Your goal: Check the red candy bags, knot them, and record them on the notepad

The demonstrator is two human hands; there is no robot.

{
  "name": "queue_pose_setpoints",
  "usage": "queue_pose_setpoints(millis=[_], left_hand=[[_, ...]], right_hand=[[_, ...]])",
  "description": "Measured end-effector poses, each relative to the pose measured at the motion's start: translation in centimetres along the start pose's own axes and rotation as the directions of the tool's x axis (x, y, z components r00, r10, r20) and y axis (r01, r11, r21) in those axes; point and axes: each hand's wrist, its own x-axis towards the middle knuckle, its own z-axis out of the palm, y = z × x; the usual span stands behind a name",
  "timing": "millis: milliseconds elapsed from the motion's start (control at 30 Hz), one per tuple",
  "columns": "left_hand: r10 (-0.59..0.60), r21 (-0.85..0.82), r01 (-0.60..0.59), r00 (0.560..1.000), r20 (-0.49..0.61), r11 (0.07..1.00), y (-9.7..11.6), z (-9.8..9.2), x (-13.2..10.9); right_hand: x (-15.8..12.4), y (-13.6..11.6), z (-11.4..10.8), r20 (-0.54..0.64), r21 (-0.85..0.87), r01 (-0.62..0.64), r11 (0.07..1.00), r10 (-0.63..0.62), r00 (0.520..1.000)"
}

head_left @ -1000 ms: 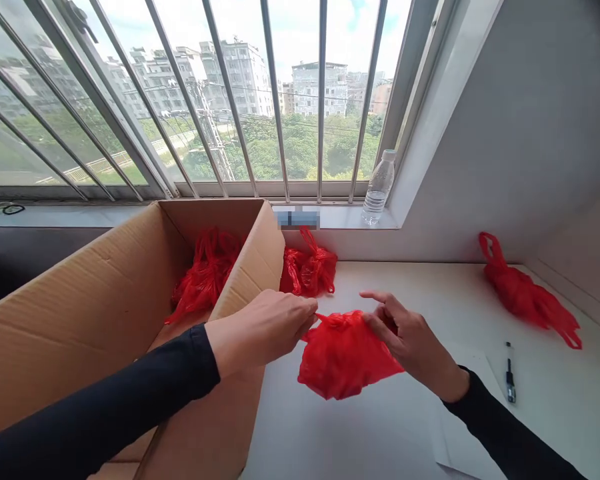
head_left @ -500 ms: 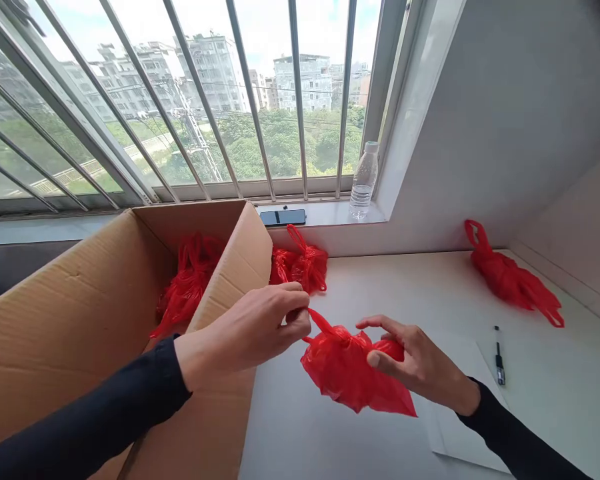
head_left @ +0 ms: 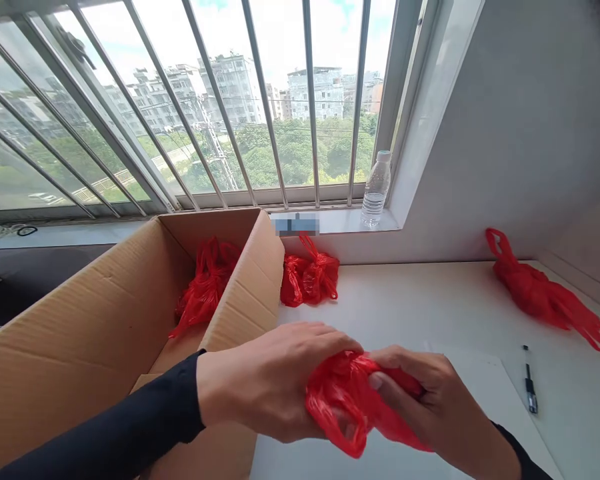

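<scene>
A red plastic bag [head_left: 347, 400] is between my two hands at the lower middle, over the white table. My left hand [head_left: 280, 380] is closed round its left side, back of the hand up, fingertips hidden. On the other side my right hand [head_left: 425, 393] pinches the bag between thumb and fingers. A loop of the bag hangs down in front. Behind them, two red bundles [head_left: 310, 277] lie beside the cardboard box [head_left: 250, 287], which holds more red bags [head_left: 207, 287].
Another red bag [head_left: 540, 293] lies at the right on the table [head_left: 405, 293], with a pen [head_left: 530, 390] and white paper [head_left: 490, 387] nearer. On the windowsill stand a bottle [head_left: 377, 193] and a blurred flat object [head_left: 297, 225]. Bars cover the window.
My left hand has moved from the bag's tied end onto the bag's body. My right hand has come down and closed on the bag. The bag has turned, and the view has shifted slightly.
</scene>
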Motion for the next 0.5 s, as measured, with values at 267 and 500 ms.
queue_pose_setpoints(millis=[267, 500], left_hand=[[-0.222, -0.322, 0.047, 0.815, -0.536, 0.946, 0.5, -7.4, -3.4], [-0.553, -0.377, 0.438, 0.406, -0.727, 0.816, -5.6, -12.7, -12.5]], right_hand=[[0.0, 3.5, -0.7, -0.44, 0.208, -0.123, 0.97, 0.205, 0.874], [-2.3, 15.4, 4.4, -0.199, 0.271, -0.418, 0.867, 0.476, 0.857]])
